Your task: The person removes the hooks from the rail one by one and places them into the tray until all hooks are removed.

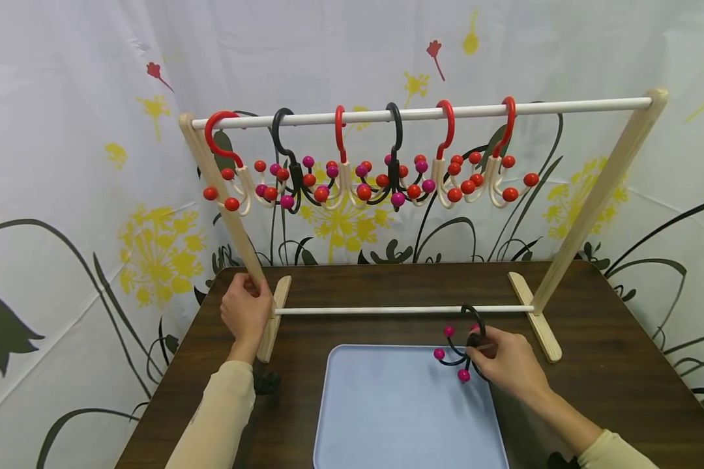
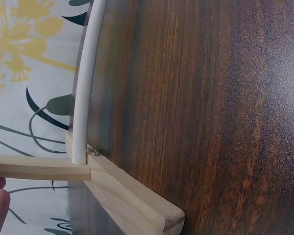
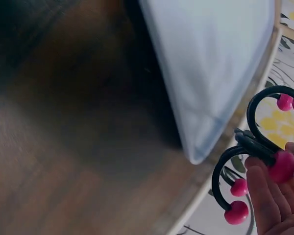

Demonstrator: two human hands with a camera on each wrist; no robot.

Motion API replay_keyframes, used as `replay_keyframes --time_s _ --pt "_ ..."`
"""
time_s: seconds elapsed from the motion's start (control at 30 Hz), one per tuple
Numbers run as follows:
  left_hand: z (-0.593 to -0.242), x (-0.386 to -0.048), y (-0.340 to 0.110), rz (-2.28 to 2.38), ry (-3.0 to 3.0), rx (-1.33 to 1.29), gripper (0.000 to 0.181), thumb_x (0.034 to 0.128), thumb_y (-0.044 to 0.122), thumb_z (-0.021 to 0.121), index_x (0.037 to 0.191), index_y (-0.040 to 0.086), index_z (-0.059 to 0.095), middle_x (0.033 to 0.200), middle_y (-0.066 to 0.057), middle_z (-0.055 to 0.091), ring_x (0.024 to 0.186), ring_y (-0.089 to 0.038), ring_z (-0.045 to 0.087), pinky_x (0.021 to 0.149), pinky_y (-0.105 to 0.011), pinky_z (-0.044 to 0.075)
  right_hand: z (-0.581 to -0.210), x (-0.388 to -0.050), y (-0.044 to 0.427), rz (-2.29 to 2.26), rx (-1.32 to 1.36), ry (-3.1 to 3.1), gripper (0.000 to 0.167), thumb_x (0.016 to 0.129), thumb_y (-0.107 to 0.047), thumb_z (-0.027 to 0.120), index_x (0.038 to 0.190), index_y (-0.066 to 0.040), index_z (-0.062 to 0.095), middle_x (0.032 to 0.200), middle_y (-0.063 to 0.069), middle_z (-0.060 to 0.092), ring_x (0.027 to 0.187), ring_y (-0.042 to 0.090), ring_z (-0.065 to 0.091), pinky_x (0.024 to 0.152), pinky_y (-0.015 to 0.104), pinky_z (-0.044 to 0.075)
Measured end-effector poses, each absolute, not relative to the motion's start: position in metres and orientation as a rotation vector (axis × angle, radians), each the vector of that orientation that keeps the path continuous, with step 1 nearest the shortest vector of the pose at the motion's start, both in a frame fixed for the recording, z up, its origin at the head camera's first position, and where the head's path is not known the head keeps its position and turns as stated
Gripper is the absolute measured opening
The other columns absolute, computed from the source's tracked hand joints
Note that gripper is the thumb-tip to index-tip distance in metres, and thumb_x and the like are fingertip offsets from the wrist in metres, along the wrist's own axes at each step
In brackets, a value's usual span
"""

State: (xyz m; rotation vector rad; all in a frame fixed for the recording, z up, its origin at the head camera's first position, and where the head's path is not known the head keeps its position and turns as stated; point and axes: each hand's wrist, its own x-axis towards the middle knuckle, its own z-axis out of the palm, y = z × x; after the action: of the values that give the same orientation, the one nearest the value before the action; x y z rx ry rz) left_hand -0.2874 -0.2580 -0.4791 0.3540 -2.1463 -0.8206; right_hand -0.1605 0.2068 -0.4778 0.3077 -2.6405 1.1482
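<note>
At the far left of the worktop, the left hand has its grip closed round the lower part of the rack's wooden left post, just above the left foot; in the left wrist view only fingertips show, at the post's edge. From that post, a white upper rail and a white lower rail run across to the right.

Six hangers are hooked over the upper rail, well above both hands. In order, their hooks are red, black, red, black, red and red; the red-hooked ones have cream arms with red balls, the black-hooked ones dark arms bearing magenta balls among them.

In front of the lower rail, a pale blue tray lies on the worktop. Over its far right corner is a black hanger with magenta balls, held off the tray, hook upward. The right hand comes in from the right, its grip pinching this hanger near the centre between thumb and fingers; most of the curved arms stick out to the left of the fingertips.

Farther right, the right post leans up from the right foot, with the hand near that foot.
</note>
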Motion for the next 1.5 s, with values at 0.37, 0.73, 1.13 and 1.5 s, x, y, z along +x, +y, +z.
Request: replay_keyframes --time_s 0.37,0.73,1.13,1.5 --pt "-0.481 -0.286 -0.259 -0.824 -2.141 0.349 0.016 0.0843 0.022 0.070 0.092 0.009 0.066 0.079 -0.008 0.070 0.069 -0.030 0.065 0.062 -0.052 0.044 -0.496 -0.160 0.198 1.036 0.369 -2.661 0.020 0.074 -0.008 0.082 0.089 -0.012 0.070 0.077 -0.006 0.071 0.064 0.002 0.066 0.057 0.024 0.051" --pt "-0.479 -0.287 -0.257 -0.832 -2.137 0.355 0.016 0.0850 0.022 0.070 0.092 0.008 0.065 0.080 -0.009 0.070 0.070 -0.031 0.065 0.062 -0.052 0.043 -0.493 -0.156 0.193 0.991 0.387 -2.730 0.020 0.075 -0.008 0.081 0.090 -0.014 0.069 0.082 -0.003 0.073 0.068 0.008 0.069 0.057 0.023 0.051" --pt "-0.480 -0.287 -0.257 -0.821 -2.138 0.336 0.018 0.0859 0.024 0.068 0.091 0.007 0.065 0.077 -0.009 0.069 0.067 -0.030 0.064 0.060 -0.052 0.043 -0.498 -0.154 0.192 0.951 0.372 -2.758 0.024 0.074 -0.012 0.082 0.095 -0.012 0.071 0.086 0.001 0.074 0.073 0.012 0.072 0.057 0.024 0.052" --pt "-0.478 -0.286 -0.257 -0.821 -2.146 0.340 0.017 0.0856 0.024 0.068 0.090 0.008 0.065 0.078 -0.009 0.069 0.068 -0.031 0.064 0.061 -0.052 0.043 -0.484 -0.155 0.194 0.972 0.415 -2.828 0.025 0.075 -0.007 0.081 0.097 -0.010 0.070 0.089 0.002 0.074 0.073 0.011 0.071 0.056 0.021 0.051"
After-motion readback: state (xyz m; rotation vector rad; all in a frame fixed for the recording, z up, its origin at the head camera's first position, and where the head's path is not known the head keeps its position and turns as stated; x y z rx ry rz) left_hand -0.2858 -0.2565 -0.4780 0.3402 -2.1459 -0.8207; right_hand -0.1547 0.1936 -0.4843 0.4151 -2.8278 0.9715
